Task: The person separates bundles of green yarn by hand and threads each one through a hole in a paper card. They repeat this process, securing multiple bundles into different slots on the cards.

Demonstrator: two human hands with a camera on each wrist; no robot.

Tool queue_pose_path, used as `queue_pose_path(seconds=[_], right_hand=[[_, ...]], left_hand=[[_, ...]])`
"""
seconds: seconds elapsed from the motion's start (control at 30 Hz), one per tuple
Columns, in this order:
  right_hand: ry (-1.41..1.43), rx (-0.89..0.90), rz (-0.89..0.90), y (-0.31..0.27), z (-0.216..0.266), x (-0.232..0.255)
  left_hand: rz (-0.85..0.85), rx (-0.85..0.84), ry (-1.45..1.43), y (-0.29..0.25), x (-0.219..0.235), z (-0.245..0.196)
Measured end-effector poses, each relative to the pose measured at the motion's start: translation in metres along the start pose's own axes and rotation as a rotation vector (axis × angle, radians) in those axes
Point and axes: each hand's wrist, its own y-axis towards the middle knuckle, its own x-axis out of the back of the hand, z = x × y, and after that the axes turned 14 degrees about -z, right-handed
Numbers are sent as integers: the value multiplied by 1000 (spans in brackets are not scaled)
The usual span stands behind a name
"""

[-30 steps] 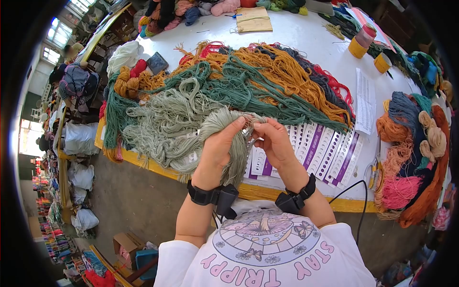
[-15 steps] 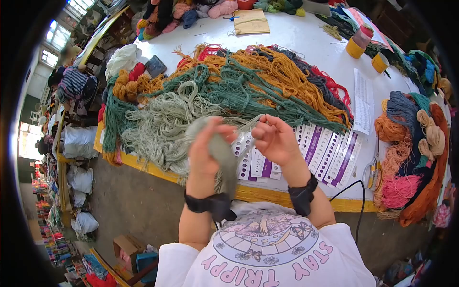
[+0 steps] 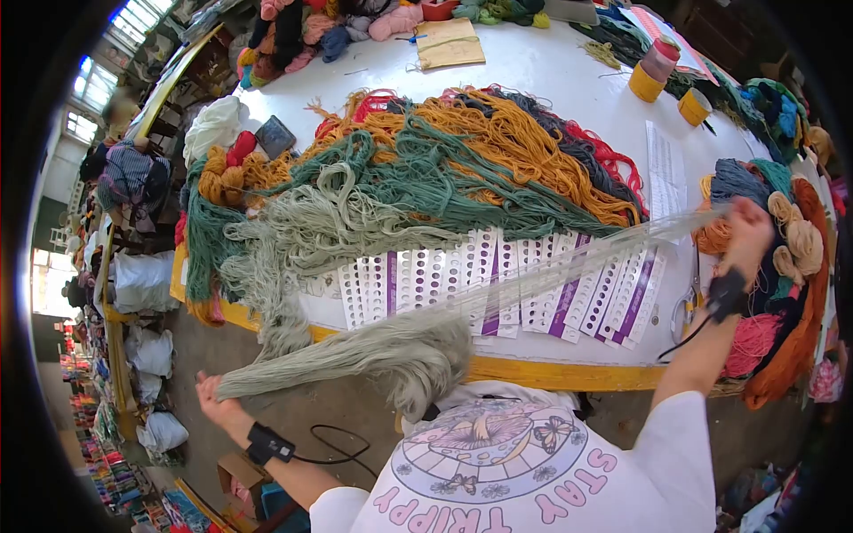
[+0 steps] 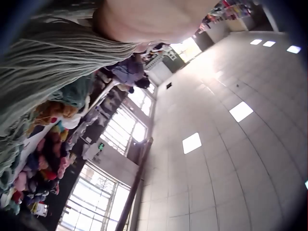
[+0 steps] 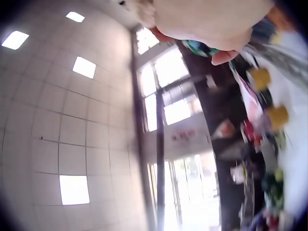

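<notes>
Left hand (image 3: 222, 409) and right hand (image 3: 751, 233), grips pinching grey-green yarn (image 3: 378, 345), have parted widely, apparently straightening it lengthwise.

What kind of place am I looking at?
Probably a yarn workshop: orange yarn heaped on a white worktable, purple-and-white cards near its edge, and a grey-green hank stretched between left hand and right hand.

On the worktop (image 3: 569, 89) I see a yarn heap (image 3: 426, 169); before it, punched cards (image 3: 422, 275); at right, skeins (image 3: 804, 256); behind, a board (image 3: 450, 43). Held yarn (image 3: 391, 346) crosses above the cards, between left hand (image 3: 222, 409) and right hand (image 3: 751, 233).
</notes>
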Motion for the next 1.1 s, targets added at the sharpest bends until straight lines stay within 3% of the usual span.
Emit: queue_pose_path(seconds=[0.03, 0.1, 0.17, 0.2, 0.3, 0.37, 0.43, 0.5, 0.57, 0.63, 0.67, 0.7, 0.77, 0.8, 0.87, 0.9, 0.93, 0.97, 1.03, 1.1], right_hand=[[284, -172, -218, 39, 11, 17], [315, -108, -241, 63, 40, 18], [337, -45, -269, 77, 60, 20], [241, 61, -222, 81, 56, 27], [-25, 378, -160, 97, 44, 48], [-171, 444, -214, 114, 46, 69], [-290, 445, -331, 136, 61, 92], [-381, 475, -404, 152, 78, 106], [-435, 576, -374, 150, 96, 95], [-367, 656, -31, 113, 91, 59], [-285, 545, 208, 70, 82, 25], [-58, -242, 328, -18, 78, -28], [131, -396, 776, -153, 28, -88], [29, -551, 916, -191, 6, -104], [122, -973, 999, -255, -22, -119], [270, -1097, 1014, -273, -36, -120], [420, -1219, 1021, -284, -43, -121], [415, -1262, 1016, -289, -41, -122], [402, -1354, 997, -293, -38, -122], [339, -1317, 1063, -289, -41, -120]], left_hand=[[-4, -89, 18, -8, -8, -13], [296, -35, -2, -30, -36, -17], [531, 104, -106, -81, -91, 29], [652, 178, -158, -96, -112, 45], [802, 129, -54, -96, -136, 40], [648, -144, 140, -63, -120, -39], [522, -350, 203, -62, -113, -96], [566, -489, 92, -134, -154, -41], [714, -308, -106, -180, -186, 12], [944, 220, -401, -195, -213, 49], [1013, 374, -331, -196, -214, 83], [1078, 526, -261, -191, -204, 124], [925, 629, 180, -169, -163, 202], [732, 59, 771, -189, -138, 248], [731, 332, 1157, -251, -175, 311], [667, 556, 988, -233, -154, 354], [746, 571, 1022, -211, -129, 386], [881, 571, 1142, -217, -141, 391], [891, 631, 1283, -200, -126, 409], [827, 675, 1343, -197, -124, 417]])
